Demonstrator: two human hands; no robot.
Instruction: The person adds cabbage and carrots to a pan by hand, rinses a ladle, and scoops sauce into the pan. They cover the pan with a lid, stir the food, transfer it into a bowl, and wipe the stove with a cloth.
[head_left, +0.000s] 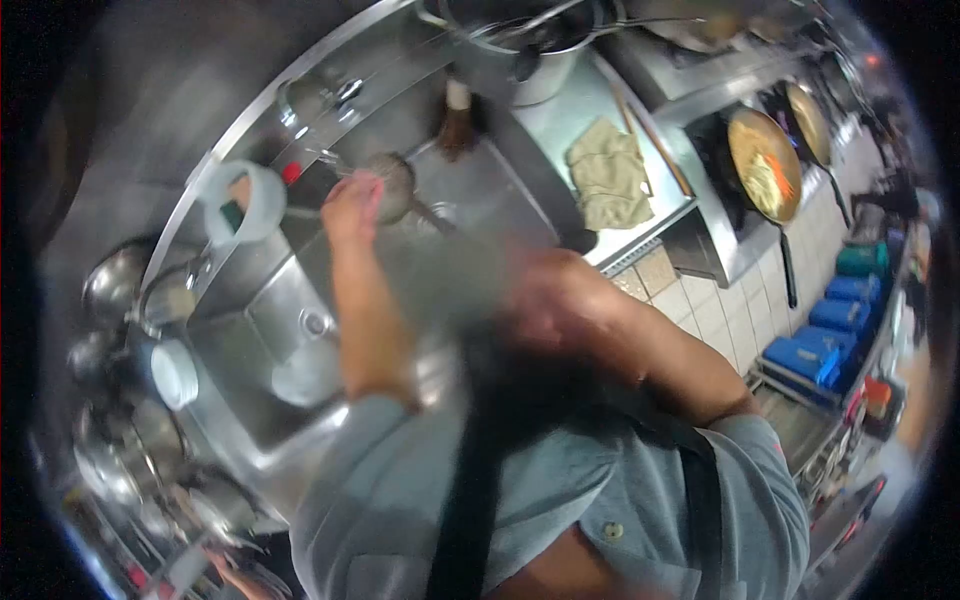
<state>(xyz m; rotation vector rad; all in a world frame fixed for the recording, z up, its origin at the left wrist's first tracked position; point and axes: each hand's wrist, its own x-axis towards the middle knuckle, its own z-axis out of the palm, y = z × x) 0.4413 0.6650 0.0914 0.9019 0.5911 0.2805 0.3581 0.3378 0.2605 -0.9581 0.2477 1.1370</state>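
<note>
A left hand presses a pink pad to the rim of a round utensil, its fingers closed on the pad, over the right basin of a steel sink, near the back rim. The utensil's handle slants toward the right hand, blurred close to the lens; whether that hand is wide, narrow or gripping the handle, one cannot tell. A grey blur hides the space between the two hands. A brush-like tool stands beyond the utensil, by the basin's far edge, with a gap between them. To the left, a translucent tub sits at the back rim, well apart from the plates along the sink's left edge; a pale bowl lies in the left basin, near the drain. Right of the sink, a towel lies toward the counter's near edge, a strip of bare steel between it and the stove. There, two pans rest side by side, the closer one holding food, their handles jutting past the near edge over pale tiles, which stretch toward blue bins.
</note>
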